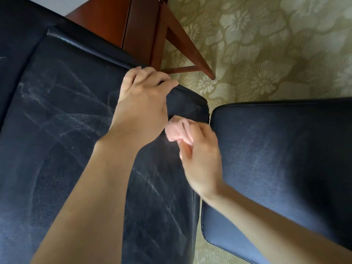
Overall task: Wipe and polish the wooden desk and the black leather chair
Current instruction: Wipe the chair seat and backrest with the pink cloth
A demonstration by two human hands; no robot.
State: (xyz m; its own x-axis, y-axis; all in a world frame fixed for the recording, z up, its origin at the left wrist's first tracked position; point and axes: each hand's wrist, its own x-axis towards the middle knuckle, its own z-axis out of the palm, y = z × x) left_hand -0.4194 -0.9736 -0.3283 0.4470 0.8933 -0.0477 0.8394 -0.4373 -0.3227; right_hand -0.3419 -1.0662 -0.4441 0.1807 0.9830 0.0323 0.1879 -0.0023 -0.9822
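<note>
Left hand [142,100] gripping chair [57,141] edge, steadying. Right hand [202,159] pinching bunched cloth [177,131], rubbing corner. Best working overlapping strokes across white streaks [76,119].

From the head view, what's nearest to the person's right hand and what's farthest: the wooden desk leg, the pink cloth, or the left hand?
1. The pink cloth: held in the right hand itself.
2. The left hand: just left of it, gripping the edge of the black leather chair.
3. The wooden desk leg: farthest, standing on the carpet beyond the chair.
</note>
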